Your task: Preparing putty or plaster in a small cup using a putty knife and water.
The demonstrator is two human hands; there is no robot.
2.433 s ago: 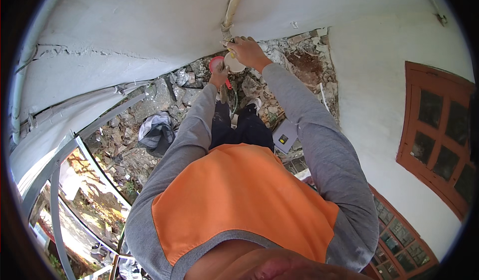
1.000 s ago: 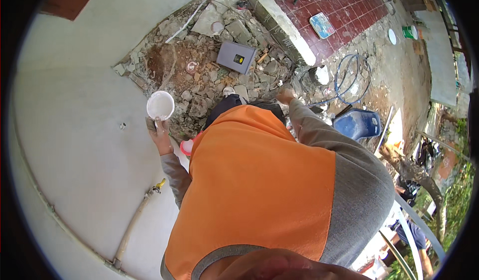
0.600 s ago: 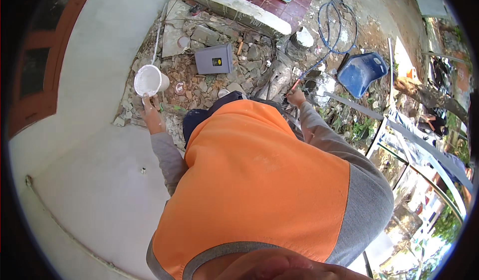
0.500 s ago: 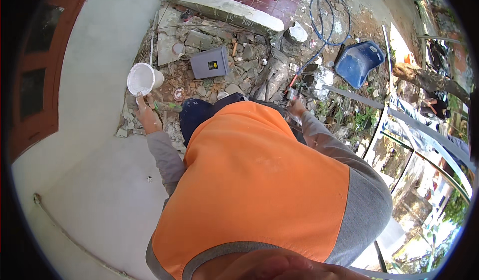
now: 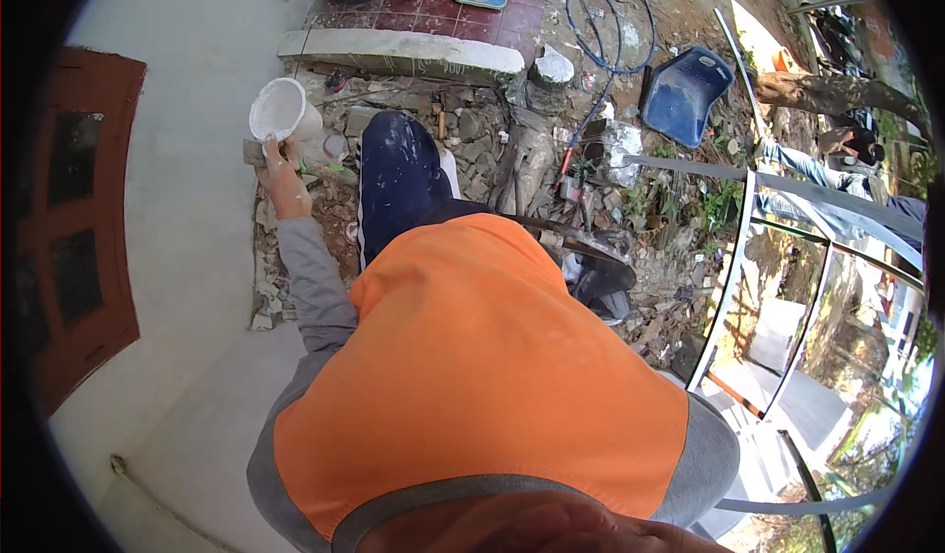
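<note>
My left hand (image 5: 284, 179) reaches out in front at the left, its fingers closed at the near side of a white bucket (image 5: 307, 125). The bucket is tilted, and its inside is coated with a white substance. Beside my fingers, a flat grey-brown piece (image 5: 254, 152) sticks out toward the wall; I cannot tell what it is or whether my hand holds it. My right hand is out of sight, with its forearm hidden too. My dark blue trouser leg (image 5: 399, 159), spotted with white, is bent forward close to the bucket.
Rubble (image 5: 472, 139) covers the ground ahead. A white wall (image 5: 187, 149) with a brown-framed door (image 5: 113, 218) runs along the left. A concrete step edge (image 5: 404, 56) borders red tiles. To the right are a blue plastic basin (image 5: 689, 95), a coiled blue hose (image 5: 576, 16) and a metal frame (image 5: 728, 277).
My right hand and forearm have gone out of view. My leg has come forward, covering the grey container seen before. The view has shifted, and my left hand still has the bucket.
</note>
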